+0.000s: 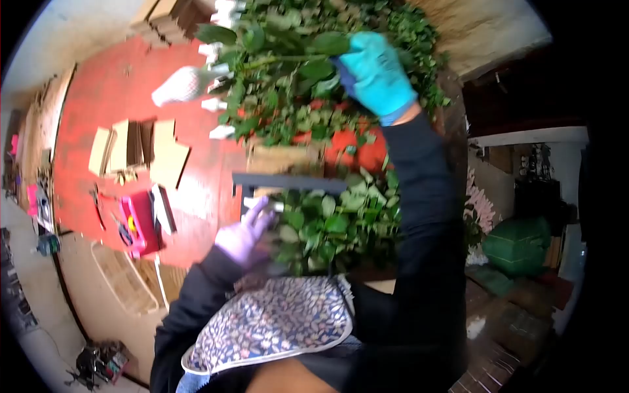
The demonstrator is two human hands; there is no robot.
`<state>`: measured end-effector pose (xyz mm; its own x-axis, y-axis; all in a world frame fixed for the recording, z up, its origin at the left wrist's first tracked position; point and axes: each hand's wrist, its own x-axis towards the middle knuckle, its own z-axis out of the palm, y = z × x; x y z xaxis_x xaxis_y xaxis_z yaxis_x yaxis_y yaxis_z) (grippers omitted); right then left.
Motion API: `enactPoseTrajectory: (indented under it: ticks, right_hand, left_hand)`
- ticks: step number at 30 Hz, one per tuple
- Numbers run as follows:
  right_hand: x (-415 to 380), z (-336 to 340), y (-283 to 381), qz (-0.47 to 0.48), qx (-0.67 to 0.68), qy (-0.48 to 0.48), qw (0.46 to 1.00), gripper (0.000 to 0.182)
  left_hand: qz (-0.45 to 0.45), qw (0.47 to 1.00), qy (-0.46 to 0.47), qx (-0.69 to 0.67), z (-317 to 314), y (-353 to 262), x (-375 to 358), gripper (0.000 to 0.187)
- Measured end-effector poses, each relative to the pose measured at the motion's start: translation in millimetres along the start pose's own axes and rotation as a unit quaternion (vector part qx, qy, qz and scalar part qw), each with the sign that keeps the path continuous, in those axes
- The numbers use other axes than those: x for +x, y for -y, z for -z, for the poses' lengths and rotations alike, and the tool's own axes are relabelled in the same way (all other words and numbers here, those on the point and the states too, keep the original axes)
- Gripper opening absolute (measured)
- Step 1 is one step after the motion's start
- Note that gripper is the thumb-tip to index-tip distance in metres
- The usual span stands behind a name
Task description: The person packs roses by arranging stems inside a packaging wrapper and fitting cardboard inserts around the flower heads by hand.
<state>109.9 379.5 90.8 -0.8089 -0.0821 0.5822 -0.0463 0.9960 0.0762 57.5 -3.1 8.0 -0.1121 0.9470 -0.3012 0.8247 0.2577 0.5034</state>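
My right hand (379, 75), in a teal glove, is closed around the leafy stem of a rose (180, 85) whose head is wrapped in white netting. The stem lies sideways above a heap of leafy stems (288, 118), with the wrapped head pointing left over the red table. My left hand (244, 234), in a lavender glove, has its fingers stretched out and apart beside a dark grey bar (288, 181). Close to its fingertips is a bunch of leafy stems (334, 219) lying below the bar, with a white tip at its left end.
Folded cardboard pieces (134, 149) lie on the red table (209, 160). Nearer stands a pink container (139, 223) with tools beside it. More cardboard (167, 19) is stacked at the back. A green wrapped bundle (517, 245) sits off to the right.
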Motion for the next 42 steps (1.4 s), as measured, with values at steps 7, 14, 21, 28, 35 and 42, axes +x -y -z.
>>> enactPoseTrajectory:
  ticks: [7, 14, 21, 28, 35, 42]
  right_hand:
    - [-2, 66, 84, 0.025, -0.003, 0.097, 0.995, 0.036]
    - [-84, 35, -60, -0.439, 0.101, -0.065, 0.891, 0.030]
    - [-143, 53, -28, -0.245, -0.149, 0.058, 0.956, 0.023]
    - [-104, 88, 131, -0.146, 0.095, 0.298, 0.939, 0.035]
    - [-155, 54, 141, -0.160, 0.032, 0.434, 0.886, 0.035]
    - [-95, 70, 177, -0.216, 0.162, 0.277, 0.922, 0.028]
  left_hand:
    - [-0.077, 0.982, -0.011, -0.170, 1, 21, 4, 0.080]
    - [-0.073, 0.990, 0.016, -0.123, 5, 27, 5, 0.079]
    - [-0.067, 0.990, -0.015, -0.123, -2, 25, 7, 0.067]
    - [-0.055, 0.996, -0.057, -0.049, -15, 12, 2, 0.060]
    - [-0.057, 0.991, -0.091, -0.073, -14, 10, -2, 0.058]
    - [-0.055, 0.987, -0.139, -0.060, -33, 8, 6, 0.061]
